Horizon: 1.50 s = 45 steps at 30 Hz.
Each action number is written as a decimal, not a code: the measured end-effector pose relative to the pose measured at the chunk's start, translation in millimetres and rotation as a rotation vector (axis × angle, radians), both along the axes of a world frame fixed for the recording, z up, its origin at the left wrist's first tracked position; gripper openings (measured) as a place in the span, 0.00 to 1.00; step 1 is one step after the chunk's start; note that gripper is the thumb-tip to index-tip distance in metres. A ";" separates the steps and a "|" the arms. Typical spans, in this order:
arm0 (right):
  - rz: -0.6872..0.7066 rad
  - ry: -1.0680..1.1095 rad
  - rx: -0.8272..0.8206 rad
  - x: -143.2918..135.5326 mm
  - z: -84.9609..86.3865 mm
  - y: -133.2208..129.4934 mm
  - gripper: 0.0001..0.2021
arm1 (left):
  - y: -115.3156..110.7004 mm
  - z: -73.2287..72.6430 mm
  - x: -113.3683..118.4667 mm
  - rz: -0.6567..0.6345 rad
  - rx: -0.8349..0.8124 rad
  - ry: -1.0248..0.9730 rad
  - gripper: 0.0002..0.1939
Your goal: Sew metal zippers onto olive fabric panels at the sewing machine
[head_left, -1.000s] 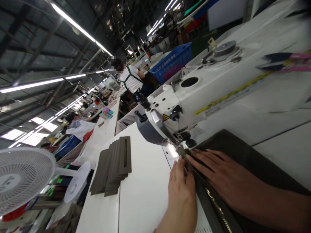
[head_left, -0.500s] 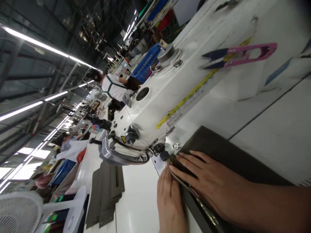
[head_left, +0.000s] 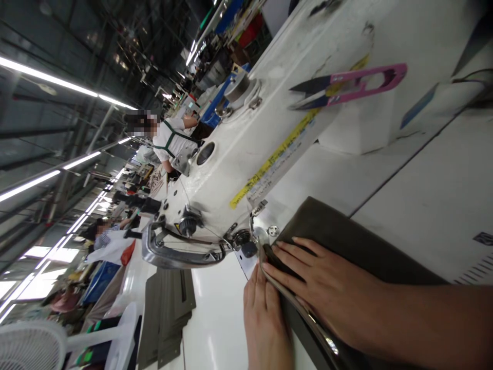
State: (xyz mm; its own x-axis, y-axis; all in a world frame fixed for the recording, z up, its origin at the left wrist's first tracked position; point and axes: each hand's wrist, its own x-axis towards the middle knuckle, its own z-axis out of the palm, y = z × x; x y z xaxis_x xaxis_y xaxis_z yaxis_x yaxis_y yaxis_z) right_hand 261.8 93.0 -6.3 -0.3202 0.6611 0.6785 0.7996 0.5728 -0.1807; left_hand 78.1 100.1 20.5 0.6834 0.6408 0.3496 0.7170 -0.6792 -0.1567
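My left hand [head_left: 265, 318] lies flat on the white sewing table, fingers stretched out, fingertips against the edge of a dark olive fabric piece [head_left: 327, 226]. Its thumb is hidden. My right hand [head_left: 323, 288] rests flat on top of the same piece with its fingers spread. Between the hands runs a folded, shiny edge [head_left: 319, 329] of the piece, leading up to the presser-foot area of a white sewing machine [head_left: 246, 149]. The needle itself cannot be made out.
Pink-handled thread snips [head_left: 350, 87] lie on the machine arm. Dark cut pieces [head_left: 165, 313] are stacked on the table to the left. Beyond them stands a white fan [head_left: 31, 344]. A person in a white top [head_left: 173, 139] sits farther off.
The view has shifted, so the machine and snips appear farther left. Both hands keep nearly the same place on the fabric piece by the presser foot.
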 end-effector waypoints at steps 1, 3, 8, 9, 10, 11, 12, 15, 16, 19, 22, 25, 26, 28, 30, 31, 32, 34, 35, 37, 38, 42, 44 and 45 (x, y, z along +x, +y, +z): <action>0.005 -0.001 -0.007 -0.1 0.0 0.0 0.22 | 0.2 1.1 0.9 0.002 0.000 0.005 0.25; 0.002 0.013 -0.017 -0.1 -0.6 0.0 0.22 | 0.3 3.5 3.4 0.000 -0.003 0.019 0.24; 0.024 0.044 -0.022 2.1 -6.0 -0.3 0.22 | -1.3 5.4 7.5 0.003 -0.039 0.011 0.23; 0.045 0.036 -0.023 3.1 -7.1 -0.4 0.23 | -2.0 4.5 7.8 -0.005 -0.040 -0.012 0.23; 0.065 0.024 -0.022 4.1 -8.1 -0.4 0.23 | -2.8 3.3 8.1 -0.014 -0.040 -0.041 0.22; 0.081 0.008 -0.015 5.1 -8.9 -0.3 0.22 | -3.8 2.1 8.7 -0.020 -0.043 -0.073 0.21; 0.092 -0.007 -0.005 6.0 -9.6 -0.3 0.22 | -4.9 1.0 9.6 -0.017 -0.053 -0.104 0.20; 0.108 -0.036 0.041 8.5 -11.7 -0.1 0.23 | -8.9 -0.4 14.2 0.038 -0.093 -0.171 0.17; 0.107 -0.046 0.056 9.3 -12.6 0.0 0.23 | -10.4 -0.5 16.0 0.068 -0.100 -0.184 0.16; 0.118 -0.131 0.105 12.9 -16.0 0.6 0.24 | -13.8 -2.1 20.1 0.131 -0.072 -0.225 0.12; 0.145 -0.242 0.133 17.4 -18.4 1.8 0.25 | -14.4 -6.1 21.6 0.127 -0.026 -0.246 0.11; 0.147 -0.286 0.141 20.2 -18.5 2.6 0.26 | -13.2 -9.2 21.9 0.102 0.002 -0.204 0.11; 0.143 -0.289 0.143 20.5 -18.0 2.6 0.26 | -12.8 -9.6 22.1 0.096 0.012 -0.186 0.12; 0.144 -0.290 0.150 20.7 -16.5 2.6 0.27 | -12.3 -9.8 22.8 0.094 0.029 -0.155 0.12; 0.149 -0.284 0.152 20.5 -14.7 2.4 0.28 | -12.4 -10.0 24.0 0.105 0.039 -0.131 0.13; 0.151 -0.282 0.151 20.4 -13.8 2.4 0.28 | -12.6 -10.3 24.8 0.111 0.043 -0.123 0.13; 0.154 -0.280 0.150 20.4 -13.1 2.2 0.28 | -12.8 -10.9 25.5 0.114 0.049 -0.117 0.13; 0.159 -0.280 0.144 20.5 -12.2 1.7 0.28 | -13.3 -12.7 26.9 0.122 0.058 -0.109 0.12; 0.162 -0.280 0.140 20.5 -12.0 1.5 0.28 | -13.3 -13.8 27.5 0.128 0.058 -0.107 0.12; 0.166 -0.275 0.126 20.5 -12.0 1.5 0.28 | -12.7 -15.7 28.2 0.134 0.067 -0.114 0.13; 0.167 -0.270 0.117 20.5 -12.2 2.1 0.28 | -11.7 -16.4 28.3 0.134 0.073 -0.119 0.13; 0.171 -0.261 0.112 19.5 -13.9 10.4 0.29 | -2.8 -17.3 27.6 0.137 0.072 -0.118 0.13; 0.172 -0.263 0.115 18.8 -15.1 17.2 0.29 | 3.7 -18.2 27.0 0.141 0.064 -0.112 0.12; 0.172 -0.267 0.113 18.5 -15.7 20.5 0.29 | 6.9 -19.0 26.8 0.139 0.067 -0.116 0.11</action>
